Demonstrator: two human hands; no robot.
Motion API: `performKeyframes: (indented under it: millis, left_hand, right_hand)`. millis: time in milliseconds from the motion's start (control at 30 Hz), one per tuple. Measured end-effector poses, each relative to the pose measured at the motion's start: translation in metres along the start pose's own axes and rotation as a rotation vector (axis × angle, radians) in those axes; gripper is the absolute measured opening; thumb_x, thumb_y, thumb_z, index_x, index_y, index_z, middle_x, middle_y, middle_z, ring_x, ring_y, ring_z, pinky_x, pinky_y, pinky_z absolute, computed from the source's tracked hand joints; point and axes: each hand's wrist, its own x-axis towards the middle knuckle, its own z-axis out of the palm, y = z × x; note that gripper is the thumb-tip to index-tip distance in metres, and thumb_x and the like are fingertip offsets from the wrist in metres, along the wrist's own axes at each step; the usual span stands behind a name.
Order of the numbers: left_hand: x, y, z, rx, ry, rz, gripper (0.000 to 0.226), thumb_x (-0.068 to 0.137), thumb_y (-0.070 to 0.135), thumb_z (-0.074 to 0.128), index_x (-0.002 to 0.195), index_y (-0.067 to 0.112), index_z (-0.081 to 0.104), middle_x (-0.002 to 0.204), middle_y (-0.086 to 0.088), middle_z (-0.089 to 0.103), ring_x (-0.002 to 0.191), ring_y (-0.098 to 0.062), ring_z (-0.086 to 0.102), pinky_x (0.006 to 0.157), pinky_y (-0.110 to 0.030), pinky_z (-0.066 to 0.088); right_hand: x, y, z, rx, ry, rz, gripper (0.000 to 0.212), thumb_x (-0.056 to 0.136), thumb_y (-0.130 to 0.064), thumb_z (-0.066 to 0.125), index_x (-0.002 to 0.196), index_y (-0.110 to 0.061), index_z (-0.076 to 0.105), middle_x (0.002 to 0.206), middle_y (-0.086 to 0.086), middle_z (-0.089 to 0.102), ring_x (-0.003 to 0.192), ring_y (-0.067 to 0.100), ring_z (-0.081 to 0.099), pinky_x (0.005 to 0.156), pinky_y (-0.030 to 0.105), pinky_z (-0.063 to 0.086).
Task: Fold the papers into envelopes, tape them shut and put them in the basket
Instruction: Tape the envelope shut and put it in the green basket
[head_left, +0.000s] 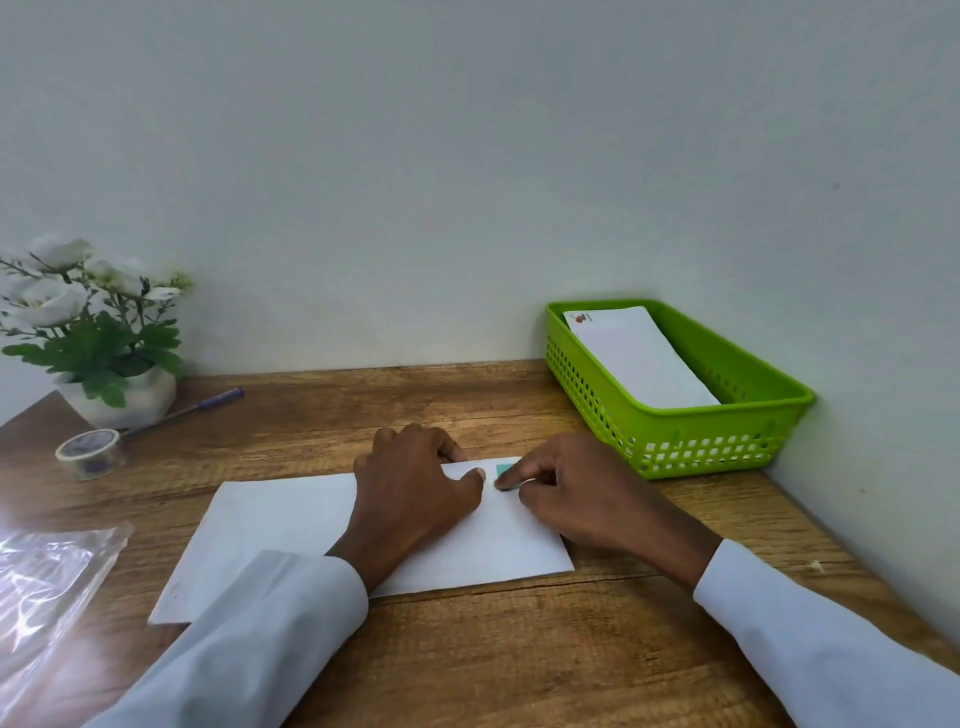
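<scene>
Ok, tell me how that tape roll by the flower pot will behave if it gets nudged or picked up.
The tape roll lies flat on its side on the table, so a nudge should slide it rather than roll it. It looks small and hollow, so it is probably light. Stood on edge, it would likely roll.

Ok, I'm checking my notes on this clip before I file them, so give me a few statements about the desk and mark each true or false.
1. The green basket already holds a white envelope. True.
2. The tape roll sits inside the basket. False: it lies on the wooden table, at the left near the flower pot.
3. Both hands rest on the white paper. True: the left hand and right hand meet near its far edge.
4. The pen is in the right hand. False: it lies on the table beside the flower pot.
5. The paper lies in the basket. False: it is flat on the table.
</scene>
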Motion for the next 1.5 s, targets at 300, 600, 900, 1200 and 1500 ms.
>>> performKeyframes:
  millis: [300, 600, 900, 1200, 1500]
  left_hand:
    - [0.0, -0.002, 0.001, 0.006, 0.008, -0.007, 0.018, 0.082, 0.051, 0.066, 0.083, 0.035, 0.058, 0.093, 0.018, 0.056, 0.114, -0.017, 0.045, 0.095, -0.041, 0.034]
    - [0.002, -0.005, 0.004, -0.025, 0.03, 0.009, 0.013, 0.086, 0.045, 0.064, 0.079, 0.035, 0.058, 0.09, 0.02, 0.056, 0.113, -0.015, 0.044, 0.091, -0.038, 0.028]
    - [0.0, -0.003, 0.003, -0.039, 0.029, 0.008, 0.013, 0.089, 0.042, 0.062, 0.078, 0.036, 0.057, 0.095, 0.018, 0.06, 0.112, -0.014, 0.047, 0.099, -0.043, 0.033]
    - [0.02, -0.01, -0.053, -0.2, 0.104, -0.029, 0.012, 0.089, 0.033, 0.065, 0.077, 0.032, 0.063, 0.091, 0.016, 0.065, 0.088, -0.011, 0.062, 0.069, -0.028, 0.045]
    - [0.039, 0.06, -0.141, -0.865, 0.225, -0.046, 0.018, 0.091, 0.024, 0.068, 0.074, 0.018, 0.07, 0.073, 0.0, 0.07, 0.065, -0.018, 0.062, 0.061, -0.025, 0.049]
  right_hand:
    - [0.002, 0.005, -0.003, -0.05, 0.091, 0.057, 0.023, 0.083, -0.018, 0.061, 0.091, -0.025, 0.081, 0.098, -0.007, 0.077, 0.058, -0.006, 0.049, 0.051, 0.001, 0.036]
    - [0.0, 0.004, -0.005, -0.026, -0.047, 0.048, 0.041, 0.084, -0.013, 0.054, 0.114, -0.032, 0.074, 0.114, -0.021, 0.07, 0.07, -0.013, 0.059, 0.057, -0.001, 0.037]
    - [-0.001, 0.006, -0.008, -0.045, 0.065, 0.099, 0.026, 0.083, -0.02, 0.057, 0.091, -0.026, 0.081, 0.113, -0.012, 0.073, 0.078, -0.003, 0.061, 0.056, 0.01, 0.045]
    - [-0.009, -0.009, -0.013, 0.298, 0.303, 0.136, 0.039, 0.081, -0.039, 0.074, 0.118, -0.035, 0.064, 0.074, -0.007, 0.066, 0.06, 0.0, 0.06, 0.056, 0.014, 0.042]
    - [-0.013, -0.049, -0.042, 1.224, -0.013, 0.041, 0.04, 0.079, -0.025, 0.073, 0.109, 0.001, 0.071, 0.11, 0.019, 0.074, 0.094, 0.025, 0.071, 0.083, 0.04, 0.057]
